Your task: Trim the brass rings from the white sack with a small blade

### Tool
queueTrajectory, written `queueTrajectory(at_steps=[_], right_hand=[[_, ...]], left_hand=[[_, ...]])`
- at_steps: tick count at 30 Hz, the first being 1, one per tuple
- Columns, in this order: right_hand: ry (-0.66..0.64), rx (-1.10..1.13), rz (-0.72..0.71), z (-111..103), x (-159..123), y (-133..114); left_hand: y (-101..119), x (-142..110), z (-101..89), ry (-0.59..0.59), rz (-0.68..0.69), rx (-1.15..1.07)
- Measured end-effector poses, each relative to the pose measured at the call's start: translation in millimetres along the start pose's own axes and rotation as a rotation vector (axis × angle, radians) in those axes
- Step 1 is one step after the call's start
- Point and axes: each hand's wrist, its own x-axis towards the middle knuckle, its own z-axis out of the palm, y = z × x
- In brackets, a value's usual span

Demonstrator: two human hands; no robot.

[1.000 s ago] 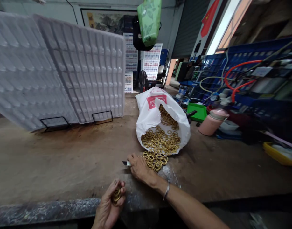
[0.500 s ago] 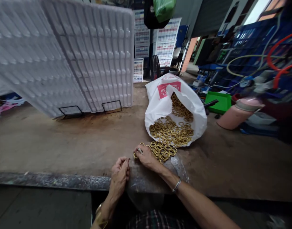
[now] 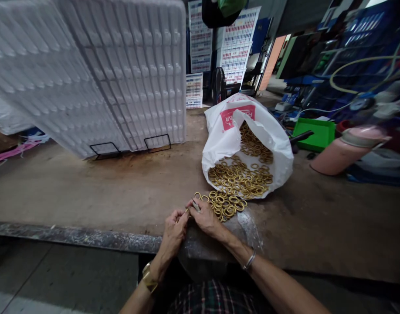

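Observation:
A white plastic bag (image 3: pixel 226 135) lies open on the brown worktable (image 3: pixel 89 192), spilling many brass rings (image 3: pixel 239 179). A small heap of rings (image 3: pixel 226 205) lies just outside its mouth. My right hand (image 3: pixel 205 216) rests beside that heap, fingers pinched on a small metal tool. My left hand (image 3: pixel 174 231) is closed at the table's front edge, its fingertips meeting the right hand's around a brass ring. What else the left fist holds is hidden.
Two white moulded trays (image 3: pixel 128 74) lean upright on black wire stands at the back left. A pink flask (image 3: pixel 347 148) and a green tray (image 3: pixel 313 133) sit to the right, with blue racks and hoses behind. Stacked crates stand beyond the table.
My left hand rose from below the table edge with rings and came up against the right hand. The right hand shifted slightly beside the heap. The camera tilted down and left.

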Motion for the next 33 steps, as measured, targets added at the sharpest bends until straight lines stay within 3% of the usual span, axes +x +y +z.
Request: queueTrajectory(at_steps=[9, 15, 19, 33], right_hand=[[-0.033, -0.148, -0.121, 0, -11, 0], [0.121, -0.057, -0.169, -3, -16, 5], [0.127, -0.037, -0.189, -4, -25, 3], [0.003, -0.015, -0.194, 0, -37, -8]], left_hand=[[-2, 1, 0.3, 0.018, -0.053, -0.068], [5, 2, -2.3, 0.05, -0.124, -0.409], [7, 1, -1.5, 0.014, -0.178, -0.584], [8, -13, 3.9, -0.032, -0.178, -0.54]])
